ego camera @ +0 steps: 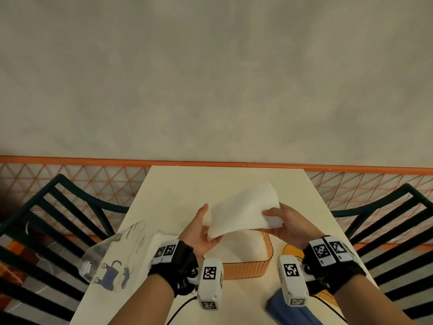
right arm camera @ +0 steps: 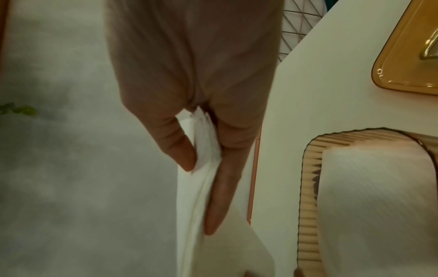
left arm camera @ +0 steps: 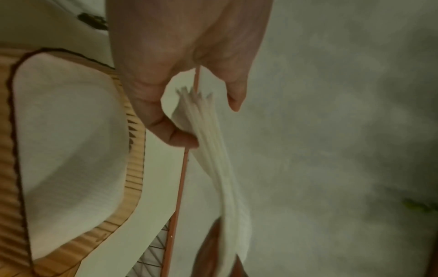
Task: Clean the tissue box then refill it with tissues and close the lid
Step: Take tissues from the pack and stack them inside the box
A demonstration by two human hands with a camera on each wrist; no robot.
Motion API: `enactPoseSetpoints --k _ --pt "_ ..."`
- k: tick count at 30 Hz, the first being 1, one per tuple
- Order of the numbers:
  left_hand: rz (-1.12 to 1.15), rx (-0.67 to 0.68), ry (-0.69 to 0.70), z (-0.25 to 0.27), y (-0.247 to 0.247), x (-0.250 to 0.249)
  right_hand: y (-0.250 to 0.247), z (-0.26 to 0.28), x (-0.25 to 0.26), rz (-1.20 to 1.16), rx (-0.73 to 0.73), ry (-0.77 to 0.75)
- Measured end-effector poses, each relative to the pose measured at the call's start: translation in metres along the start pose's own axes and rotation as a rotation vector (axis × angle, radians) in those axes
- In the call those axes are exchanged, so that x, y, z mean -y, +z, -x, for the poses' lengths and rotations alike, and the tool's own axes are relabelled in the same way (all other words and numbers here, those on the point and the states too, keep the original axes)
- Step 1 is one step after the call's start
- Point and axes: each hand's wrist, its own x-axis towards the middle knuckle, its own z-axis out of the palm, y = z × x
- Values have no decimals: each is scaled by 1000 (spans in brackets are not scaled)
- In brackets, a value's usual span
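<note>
A ribbed orange tissue box [ego camera: 246, 269] stands open on the white table [ego camera: 222, 181], with white tissues [ego camera: 241, 247] lying inside it. Just above the box, both hands hold a tilted stack of white tissues [ego camera: 243, 212]. My left hand [ego camera: 210, 233] cups the stack's near left corner with curled fingers, its thumb standing apart. My right hand [ego camera: 274, 221] pinches the right edge between thumb and fingers. The left wrist view shows the stack [left arm camera: 213, 159] edge-on beside the box [left arm camera: 135, 168]. The right wrist view shows the pinch [right arm camera: 201, 187]. The orange lid [ego camera: 289, 250] lies right of the box.
A printed tissue package [ego camera: 117, 254] lies on the table's left side, overhanging the edge. A blue cloth [ego camera: 288, 310] sits at the near right. Dark slatted chairs [ego camera: 46, 219] flank the table. A wall [ego camera: 210, 78] rises behind the far edge.
</note>
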Motion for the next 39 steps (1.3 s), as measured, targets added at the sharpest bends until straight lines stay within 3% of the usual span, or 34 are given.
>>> enactPoseSetpoints --k 3,5,8,11,15,19,23,29,33,35,39 --pt "151 156 -94 -3 -6 9 6 3 3 -24 35 -13" --pt "192 255 -68 -5 -7 17 10 4 7 -61 51 -30" --pt "182 283 53 -6 -6 19 9 5 7 -28 45 -14" --pt "22 262 99 1 -1 8 0 6 -2 71 -27 47" --pt "-252 157 125 2 6 7 -7 3 -13 79 -142 117" --pt "-305 146 147 -2 11 18 1 -2 -19 267 -43 185" --pt "-379 33 219 -10 1 9 -11 -14 -16 278 -234 131" --pt "-531 -33 228 -14 -3 7 -16 -30 -30 418 -136 174" --pt "-551 -105 280 -25 -4 5 -15 -40 -34 457 -182 177" --pt "-663 -172 352 -32 -6 3 -17 -46 -35 541 -237 186" --pt "-1095 -302 514 -44 -4 4 -18 -61 -40 859 -357 162"
